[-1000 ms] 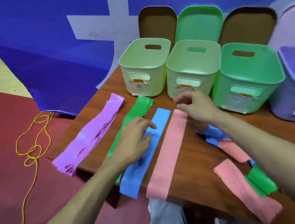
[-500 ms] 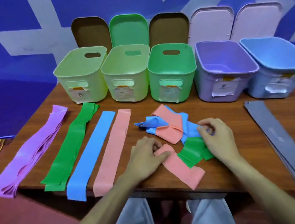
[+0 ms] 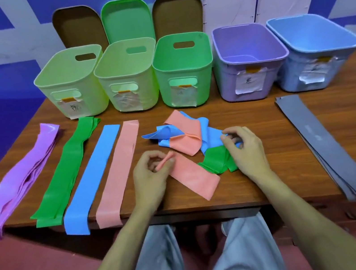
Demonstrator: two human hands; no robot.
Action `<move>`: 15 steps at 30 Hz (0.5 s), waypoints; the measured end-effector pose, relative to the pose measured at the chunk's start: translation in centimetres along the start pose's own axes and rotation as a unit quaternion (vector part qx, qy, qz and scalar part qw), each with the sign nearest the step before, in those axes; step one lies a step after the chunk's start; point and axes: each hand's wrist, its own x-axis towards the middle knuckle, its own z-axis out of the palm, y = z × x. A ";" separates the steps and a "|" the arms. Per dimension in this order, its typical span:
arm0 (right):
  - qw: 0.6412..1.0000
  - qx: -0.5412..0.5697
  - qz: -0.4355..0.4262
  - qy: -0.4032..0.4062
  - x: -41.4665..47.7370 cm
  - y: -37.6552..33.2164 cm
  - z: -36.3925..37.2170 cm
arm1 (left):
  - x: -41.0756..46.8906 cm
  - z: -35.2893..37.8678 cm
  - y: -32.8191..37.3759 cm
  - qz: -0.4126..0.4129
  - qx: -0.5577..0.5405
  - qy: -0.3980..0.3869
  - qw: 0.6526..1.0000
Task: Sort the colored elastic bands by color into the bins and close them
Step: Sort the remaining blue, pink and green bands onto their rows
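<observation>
Centrally, near the front edge of the tabletop [image 3: 262, 179], lies the unsorted tangle of pink, blue and green bands [image 3: 187, 138]. Your left hand [image 3: 150, 177] pinches the rolled end of a pink band [image 3: 193, 178], which runs out toward the front edge beside a green band [image 3: 215, 162]. Your right hand [image 3: 245, 149] is curled, fingertips pressed together on a blue band [image 3: 210, 138] at the tangle's right side. Draw the pink band out low and slowly while the right hand pins the rest, so the blue and green pieces do not drag along. Judged from the layout, it belongs on the flat pink strip [image 3: 119, 170], which lies toward the left edge beside the blue strip [image 3: 92, 179], green strip [image 3: 66, 174] and purple stack [image 3: 15, 183]. All five bins [image 3: 179, 52] along the rear edge stand open; the grey stack [image 3: 329, 147] lies toward the right edge.
</observation>
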 end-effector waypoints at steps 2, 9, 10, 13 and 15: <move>1.000 0.002 -0.005 -0.009 -0.1 0.0 0.0 | 0.3 -0.4 0.3 -0.021 -0.006 0.040 0.999; 0.996 -0.046 -0.027 -0.066 -0.5 0.0 -0.1 | -0.5 -1.1 0.0 0.049 0.119 -0.081 0.988; 0.995 -0.056 -0.033 -0.070 -0.6 0.1 -0.1 | -0.7 -1.1 -0.1 0.065 0.110 -0.091 0.988; 0.987 -0.118 -0.077 -0.074 -1.0 -0.1 0.0 | -1.0 -1.2 -0.3 0.105 0.122 -0.098 0.982; 0.970 -0.186 -0.144 -0.058 -1.5 -0.5 0.0 | -1.0 -1.1 -0.1 0.100 0.141 -0.108 0.979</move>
